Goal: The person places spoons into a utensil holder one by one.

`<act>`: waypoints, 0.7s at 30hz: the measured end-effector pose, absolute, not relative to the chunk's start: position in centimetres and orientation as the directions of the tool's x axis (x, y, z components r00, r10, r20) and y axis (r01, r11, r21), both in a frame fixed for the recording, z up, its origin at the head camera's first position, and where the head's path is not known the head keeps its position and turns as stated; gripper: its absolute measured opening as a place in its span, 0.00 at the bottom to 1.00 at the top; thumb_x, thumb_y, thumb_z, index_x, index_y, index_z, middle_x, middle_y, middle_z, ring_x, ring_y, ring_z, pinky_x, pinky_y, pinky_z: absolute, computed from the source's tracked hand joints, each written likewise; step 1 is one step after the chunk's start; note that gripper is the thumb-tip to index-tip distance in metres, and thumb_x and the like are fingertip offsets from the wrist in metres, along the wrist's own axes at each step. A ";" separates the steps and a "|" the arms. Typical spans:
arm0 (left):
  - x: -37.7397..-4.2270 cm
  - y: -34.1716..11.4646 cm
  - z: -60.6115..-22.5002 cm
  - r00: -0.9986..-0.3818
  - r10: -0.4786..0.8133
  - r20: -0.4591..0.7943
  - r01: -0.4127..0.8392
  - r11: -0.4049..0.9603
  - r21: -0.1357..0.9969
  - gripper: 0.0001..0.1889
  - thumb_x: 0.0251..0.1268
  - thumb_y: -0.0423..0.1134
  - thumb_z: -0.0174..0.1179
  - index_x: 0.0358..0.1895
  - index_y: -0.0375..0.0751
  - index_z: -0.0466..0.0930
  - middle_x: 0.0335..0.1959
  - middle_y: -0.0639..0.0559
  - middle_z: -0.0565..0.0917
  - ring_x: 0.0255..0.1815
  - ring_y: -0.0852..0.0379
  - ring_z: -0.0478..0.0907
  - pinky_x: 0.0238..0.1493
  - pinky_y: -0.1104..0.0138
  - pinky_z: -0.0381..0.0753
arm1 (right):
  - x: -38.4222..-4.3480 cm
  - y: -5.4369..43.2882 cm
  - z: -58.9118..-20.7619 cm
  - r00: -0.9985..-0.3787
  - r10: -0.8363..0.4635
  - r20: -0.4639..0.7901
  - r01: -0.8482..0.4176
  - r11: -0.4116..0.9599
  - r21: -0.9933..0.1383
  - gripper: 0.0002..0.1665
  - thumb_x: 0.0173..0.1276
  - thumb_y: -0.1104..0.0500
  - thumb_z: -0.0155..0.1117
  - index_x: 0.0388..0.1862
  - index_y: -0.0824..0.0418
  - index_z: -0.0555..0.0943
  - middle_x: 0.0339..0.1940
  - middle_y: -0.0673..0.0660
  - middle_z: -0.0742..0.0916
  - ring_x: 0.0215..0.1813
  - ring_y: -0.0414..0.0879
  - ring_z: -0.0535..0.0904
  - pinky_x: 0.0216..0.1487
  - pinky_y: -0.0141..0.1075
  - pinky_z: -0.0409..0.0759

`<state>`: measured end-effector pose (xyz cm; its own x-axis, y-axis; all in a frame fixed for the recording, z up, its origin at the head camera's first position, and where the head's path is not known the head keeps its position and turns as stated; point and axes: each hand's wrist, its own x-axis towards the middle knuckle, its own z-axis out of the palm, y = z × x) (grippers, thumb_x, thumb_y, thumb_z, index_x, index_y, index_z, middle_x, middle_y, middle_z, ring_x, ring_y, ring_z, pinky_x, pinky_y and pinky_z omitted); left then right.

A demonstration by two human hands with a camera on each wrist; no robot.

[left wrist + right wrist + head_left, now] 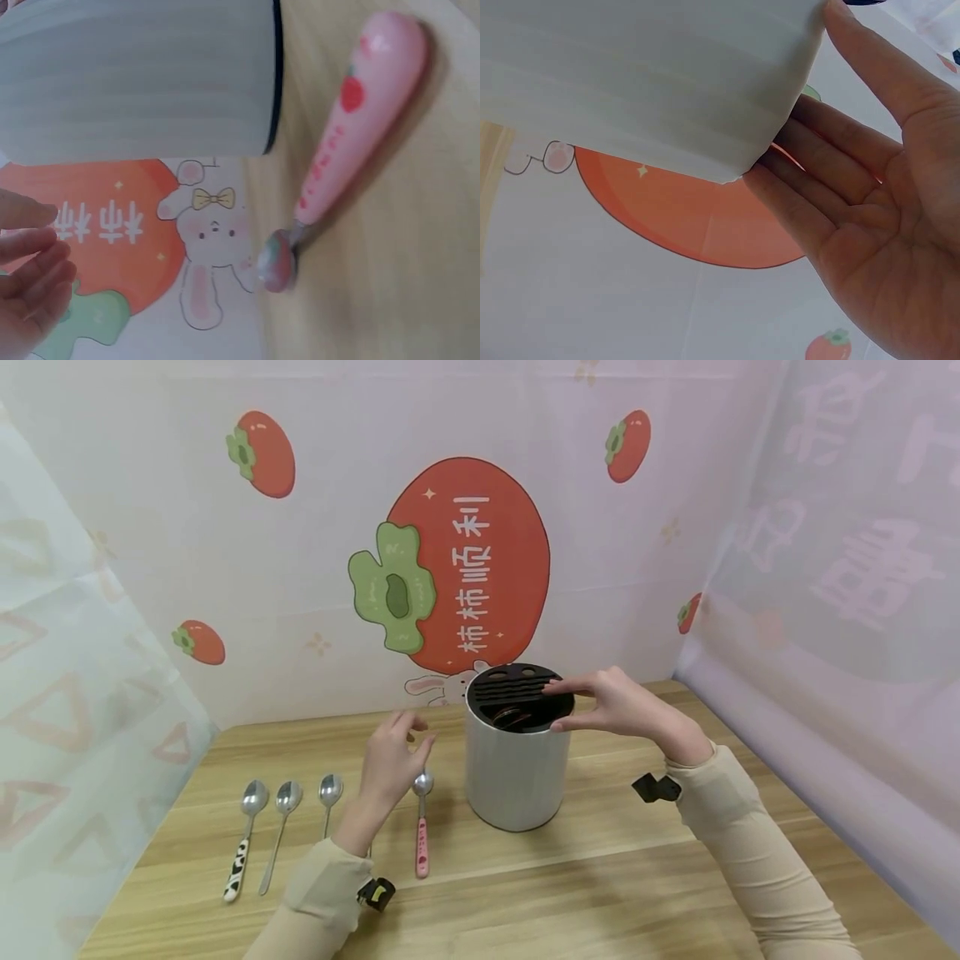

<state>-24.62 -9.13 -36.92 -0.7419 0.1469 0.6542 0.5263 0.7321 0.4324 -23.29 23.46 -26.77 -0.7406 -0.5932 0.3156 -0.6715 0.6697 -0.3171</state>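
Note:
A white cylindrical utensil holder (516, 781) stands upright, topped by a black slotted insert (491, 693). My right hand (618, 703) is at its right rim, thumb at the near edge and extended fingers over the top. The right wrist view shows that thumb (877, 64) by the rim, with the other fingers passing behind the holder. Left of the holder, my left hand (390, 764) hovers with loosely bent fingers and holds nothing. Below it lies a spoon with a pink strawberry-patterned handle (360, 120), its bowl (423, 783) pointing toward the back.
More spoons lie in a row at left: one with a black-and-white handle (238, 868), a plain metal one (276, 843) and another metal one (330, 791) partly behind the left arm. A printed cloth (315, 527) hangs behind the wooden table (480, 910).

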 end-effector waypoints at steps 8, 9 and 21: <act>-24.5 -9.4 -38.6 -0.846 0.067 0.529 0.370 0.788 0.492 0.07 0.53 0.33 0.67 0.34 0.39 0.80 0.35 0.46 0.83 0.32 0.51 0.80 0.33 0.62 0.80 | -23.3 23.5 -26.8 -0.746 -0.590 0.308 -0.666 0.661 -0.345 0.31 0.55 0.45 0.72 0.56 0.57 0.81 0.54 0.55 0.85 0.57 0.50 0.80 0.56 0.48 0.76; -24.4 -9.4 -38.8 -0.859 0.058 0.509 0.349 0.795 0.497 0.07 0.53 0.34 0.67 0.34 0.39 0.80 0.34 0.46 0.83 0.31 0.52 0.79 0.33 0.62 0.80 | -23.4 23.5 -26.8 -0.745 -0.590 0.310 -0.667 0.661 -0.344 0.31 0.55 0.45 0.72 0.56 0.57 0.81 0.54 0.55 0.85 0.57 0.50 0.80 0.56 0.48 0.77; -24.3 -9.3 -40.0 -0.969 0.078 0.233 0.187 0.852 0.490 0.06 0.52 0.33 0.66 0.30 0.37 0.78 0.26 0.47 0.80 0.23 0.56 0.73 0.22 0.69 0.72 | -23.4 23.5 -26.8 -0.746 -0.587 0.314 -0.666 0.656 -0.356 0.30 0.54 0.45 0.72 0.55 0.57 0.81 0.53 0.55 0.85 0.58 0.49 0.80 0.57 0.48 0.76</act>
